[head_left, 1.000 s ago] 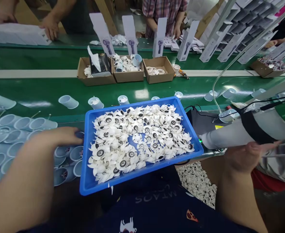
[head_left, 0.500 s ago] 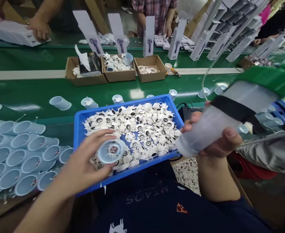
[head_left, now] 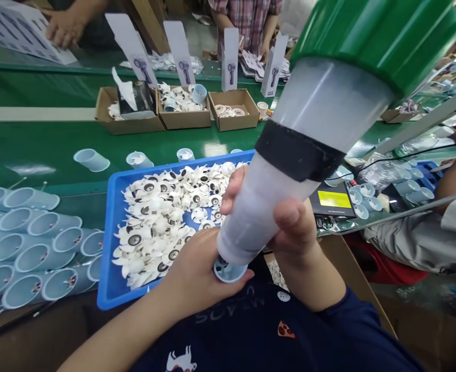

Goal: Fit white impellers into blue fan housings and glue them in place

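Observation:
My left hand (head_left: 200, 274) is closed round a light blue plastic cup-shaped housing (head_left: 231, 274), its open end facing up. In my right hand (head_left: 290, 227) is a large translucent plastic tube (head_left: 257, 206) with a black band (head_left: 298, 150) and a ribbed green top (head_left: 379, 36). The tube is tilted, and its narrow lower end meets the mouth of the housing; how far inside it reaches is hidden. Behind my hands lies a blue tray (head_left: 114, 227) heaped with white fan blades (head_left: 150, 206), several showing dark round hubs.
Rows of light blue housings (head_left: 26, 258) lie at the left. Cardboard boxes (head_left: 185, 120) of white parts stand on the green belt (head_left: 38, 134), with printed cartons (head_left: 230, 62) behind. A black box with a yellow label (head_left: 334, 199) sits right. Other people's hands (head_left: 67, 26) work across the belt.
My left hand has moved right and down with the housing, away from over the tray. My right hand has swung the tube left and steeper, bringing its narrow end to the housing.

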`<state>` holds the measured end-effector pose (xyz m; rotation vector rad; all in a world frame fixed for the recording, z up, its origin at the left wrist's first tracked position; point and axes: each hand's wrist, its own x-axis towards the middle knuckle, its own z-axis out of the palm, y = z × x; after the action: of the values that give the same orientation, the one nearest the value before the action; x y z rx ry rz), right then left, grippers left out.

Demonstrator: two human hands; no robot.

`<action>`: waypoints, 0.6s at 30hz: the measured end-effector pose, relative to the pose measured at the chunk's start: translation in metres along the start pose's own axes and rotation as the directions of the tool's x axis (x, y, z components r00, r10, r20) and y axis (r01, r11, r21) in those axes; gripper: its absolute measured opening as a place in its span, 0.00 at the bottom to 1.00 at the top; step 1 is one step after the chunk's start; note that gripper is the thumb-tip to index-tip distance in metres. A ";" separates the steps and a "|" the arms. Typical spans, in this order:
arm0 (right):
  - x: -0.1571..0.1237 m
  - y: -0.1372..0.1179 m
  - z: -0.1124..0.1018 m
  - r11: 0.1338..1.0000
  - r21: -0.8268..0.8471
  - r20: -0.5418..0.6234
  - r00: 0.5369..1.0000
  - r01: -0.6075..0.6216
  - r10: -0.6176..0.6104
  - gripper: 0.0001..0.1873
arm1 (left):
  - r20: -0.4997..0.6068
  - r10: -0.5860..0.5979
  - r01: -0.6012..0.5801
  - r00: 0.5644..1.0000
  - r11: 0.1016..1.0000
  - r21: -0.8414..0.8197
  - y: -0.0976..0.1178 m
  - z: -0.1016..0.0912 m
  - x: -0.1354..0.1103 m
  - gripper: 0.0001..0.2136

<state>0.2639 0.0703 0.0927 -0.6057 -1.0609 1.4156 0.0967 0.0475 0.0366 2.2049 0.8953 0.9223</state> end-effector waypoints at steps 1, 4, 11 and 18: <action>-0.002 -0.001 0.000 1.000 -0.007 -0.001 1.000 0.000 0.000 0.26 | -0.002 -0.007 0.007 1.000 1.000 -0.007 0.000 0.001 0.000 0.11; -0.004 -0.002 0.000 1.000 -0.008 0.004 1.000 0.024 -0.024 0.24 | 0.012 -0.029 0.029 1.000 0.999 -0.015 0.001 0.002 0.000 0.10; 0.008 0.007 -0.004 0.996 0.068 -0.031 0.998 0.058 -0.056 0.26 | 0.236 -0.246 0.252 0.940 0.968 0.007 0.006 -0.010 -0.002 0.18; -0.007 0.016 -0.073 0.946 -0.304 -0.389 0.891 0.115 -0.233 0.39 | -0.011 -0.580 0.564 0.814 0.787 0.251 -0.054 -0.047 -0.034 0.35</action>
<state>0.3196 0.0831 0.0445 -0.9453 -0.9378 0.9254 0.0235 0.0659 0.0129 1.9383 1.6014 0.4532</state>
